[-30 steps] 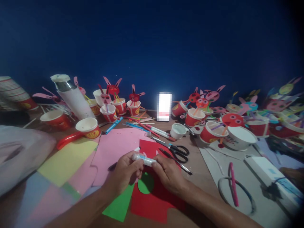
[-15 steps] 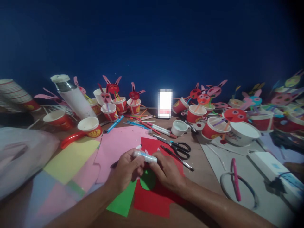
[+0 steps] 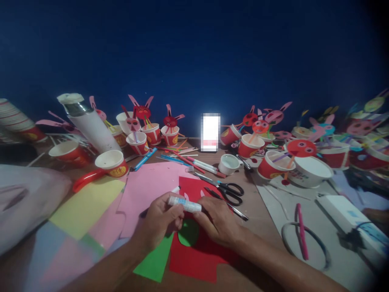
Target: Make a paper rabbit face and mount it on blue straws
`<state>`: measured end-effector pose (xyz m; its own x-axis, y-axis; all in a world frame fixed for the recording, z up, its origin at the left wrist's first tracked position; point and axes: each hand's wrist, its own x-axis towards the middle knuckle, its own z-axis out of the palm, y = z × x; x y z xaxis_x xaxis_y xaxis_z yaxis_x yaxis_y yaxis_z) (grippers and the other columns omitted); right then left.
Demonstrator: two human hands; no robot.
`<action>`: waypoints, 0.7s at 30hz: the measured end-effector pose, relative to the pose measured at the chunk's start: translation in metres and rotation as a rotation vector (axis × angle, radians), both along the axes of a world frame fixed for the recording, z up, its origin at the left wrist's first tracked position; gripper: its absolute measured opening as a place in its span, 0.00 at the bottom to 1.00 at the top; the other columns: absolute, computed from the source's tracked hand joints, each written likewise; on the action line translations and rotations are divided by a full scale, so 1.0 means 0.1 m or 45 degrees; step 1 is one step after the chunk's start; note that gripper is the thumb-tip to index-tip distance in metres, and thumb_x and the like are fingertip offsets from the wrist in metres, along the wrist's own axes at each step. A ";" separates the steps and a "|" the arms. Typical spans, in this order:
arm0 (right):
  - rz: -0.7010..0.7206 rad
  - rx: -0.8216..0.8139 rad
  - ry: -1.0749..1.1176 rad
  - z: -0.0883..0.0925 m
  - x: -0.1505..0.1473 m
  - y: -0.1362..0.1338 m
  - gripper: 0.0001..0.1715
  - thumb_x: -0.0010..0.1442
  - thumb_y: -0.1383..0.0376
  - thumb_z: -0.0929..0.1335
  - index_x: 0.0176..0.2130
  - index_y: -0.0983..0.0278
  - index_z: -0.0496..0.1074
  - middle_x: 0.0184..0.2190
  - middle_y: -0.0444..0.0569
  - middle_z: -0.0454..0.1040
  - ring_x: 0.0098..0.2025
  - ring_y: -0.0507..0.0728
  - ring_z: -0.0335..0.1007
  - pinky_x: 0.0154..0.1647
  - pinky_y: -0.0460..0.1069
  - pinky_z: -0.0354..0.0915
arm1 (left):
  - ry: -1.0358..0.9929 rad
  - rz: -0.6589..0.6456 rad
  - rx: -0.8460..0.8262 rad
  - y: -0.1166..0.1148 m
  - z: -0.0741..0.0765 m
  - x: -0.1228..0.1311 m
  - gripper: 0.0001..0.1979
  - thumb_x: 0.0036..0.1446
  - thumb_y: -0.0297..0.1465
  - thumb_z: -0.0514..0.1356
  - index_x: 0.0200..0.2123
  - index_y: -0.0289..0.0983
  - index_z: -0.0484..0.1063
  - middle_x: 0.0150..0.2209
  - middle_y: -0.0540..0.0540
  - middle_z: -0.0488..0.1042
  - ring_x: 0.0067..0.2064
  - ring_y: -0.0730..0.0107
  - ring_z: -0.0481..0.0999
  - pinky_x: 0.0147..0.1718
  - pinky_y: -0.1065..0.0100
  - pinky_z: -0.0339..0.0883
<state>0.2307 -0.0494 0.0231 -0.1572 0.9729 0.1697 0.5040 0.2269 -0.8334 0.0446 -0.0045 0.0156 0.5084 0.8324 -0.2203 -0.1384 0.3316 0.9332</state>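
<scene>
Scissors (image 3: 223, 187) and pen (image 3: 240, 213) lie near the right hand (image 3: 219, 219), grip unclear, while the left hand (image 3: 160, 215) clamps a white tube (image 3: 185, 204).

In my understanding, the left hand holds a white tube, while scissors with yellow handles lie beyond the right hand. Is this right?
Not quite: the head view shows that the scissors are black-handled, not yellow-handled. The rest is right: the left hand holds a white tube, and the scissors lie beyond the right hand.
</scene>
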 end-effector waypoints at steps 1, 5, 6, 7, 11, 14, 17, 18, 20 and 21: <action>0.010 -0.138 0.145 0.00 -0.03 0.00 0.24 0.61 0.48 0.59 0.25 0.62 0.61 0.22 0.44 0.61 0.25 0.52 0.54 0.28 0.48 0.50 | 0.011 -0.005 0.022 0.00 0.01 -0.01 0.12 0.53 0.38 0.64 0.33 0.35 0.68 0.18 0.55 0.67 0.18 0.80 0.64 0.17 0.76 0.56; 0.093 -0.928 0.890 -0.02 -0.14 0.01 0.32 0.58 0.38 0.55 0.20 0.60 0.55 0.13 0.35 0.48 0.15 0.47 0.40 0.17 0.45 0.41 | 0.112 -0.015 0.106 -0.02 0.02 -0.06 0.13 0.54 0.36 0.64 0.39 0.36 0.68 0.21 0.53 0.71 0.21 0.77 0.68 0.20 0.75 0.60; 0.105 -1.004 0.967 -0.03 -0.15 0.00 0.33 0.57 0.37 0.55 0.20 0.60 0.55 0.12 0.34 0.47 0.15 0.47 0.38 0.17 0.45 0.40 | 0.129 -0.015 0.118 -0.02 0.02 -0.06 0.13 0.54 0.36 0.64 0.40 0.36 0.68 0.21 0.53 0.71 0.21 0.77 0.68 0.21 0.75 0.61; 0.100 -0.976 0.968 -0.03 -0.15 0.00 0.34 0.57 0.37 0.55 0.20 0.61 0.56 0.12 0.35 0.48 0.15 0.47 0.39 0.17 0.45 0.41 | 0.129 -0.012 0.121 -0.03 0.02 -0.06 0.13 0.54 0.36 0.64 0.40 0.36 0.68 0.20 0.53 0.71 0.21 0.77 0.68 0.20 0.75 0.60; -0.043 -0.329 0.651 -0.04 -0.09 -0.01 0.28 0.62 0.45 0.60 0.25 0.63 0.63 0.20 0.40 0.59 0.23 0.49 0.53 0.25 0.45 0.51 | 0.021 0.006 0.057 -0.03 0.03 -0.02 0.10 0.54 0.35 0.63 0.36 0.37 0.67 0.21 0.54 0.70 0.20 0.79 0.66 0.18 0.76 0.57; -0.075 -0.125 0.534 -0.03 -0.06 -0.01 0.21 0.62 0.49 0.63 0.29 0.63 0.63 0.25 0.41 0.61 0.28 0.51 0.56 0.29 0.46 0.53 | -0.009 0.021 0.023 -0.04 0.04 0.02 0.10 0.54 0.35 0.63 0.32 0.36 0.66 0.22 0.54 0.70 0.20 0.80 0.66 0.19 0.76 0.58; -0.111 -0.330 0.587 -0.05 -0.09 0.01 0.26 0.64 0.48 0.60 0.23 0.62 0.59 0.20 0.40 0.56 0.23 0.50 0.51 0.24 0.47 0.48 | 0.018 -0.009 0.032 -0.04 0.04 0.02 0.10 0.54 0.35 0.64 0.35 0.36 0.68 0.21 0.54 0.70 0.21 0.79 0.67 0.20 0.76 0.59; -0.110 -0.472 0.653 -0.06 -0.10 0.01 0.28 0.64 0.47 0.59 0.22 0.62 0.58 0.18 0.39 0.54 0.21 0.50 0.48 0.22 0.47 0.46 | 0.036 -0.020 0.042 -0.05 0.04 0.02 0.11 0.53 0.35 0.64 0.36 0.36 0.68 0.21 0.54 0.70 0.21 0.78 0.67 0.20 0.76 0.59; -0.107 -0.731 0.805 -0.07 -0.12 0.03 0.31 0.63 0.44 0.56 0.20 0.61 0.58 0.14 0.37 0.50 0.17 0.49 0.42 0.20 0.47 0.42 | 0.057 -0.008 0.044 -0.05 0.04 0.02 0.12 0.53 0.35 0.64 0.37 0.35 0.69 0.20 0.53 0.70 0.21 0.78 0.67 0.19 0.77 0.56; -0.114 -0.773 0.846 -0.08 -0.12 0.03 0.32 0.63 0.43 0.56 0.19 0.61 0.58 0.13 0.37 0.50 0.16 0.49 0.42 0.19 0.47 0.43 | 0.042 0.008 0.034 -0.05 0.04 0.03 0.12 0.52 0.36 0.65 0.37 0.36 0.69 0.21 0.53 0.70 0.20 0.79 0.67 0.19 0.77 0.56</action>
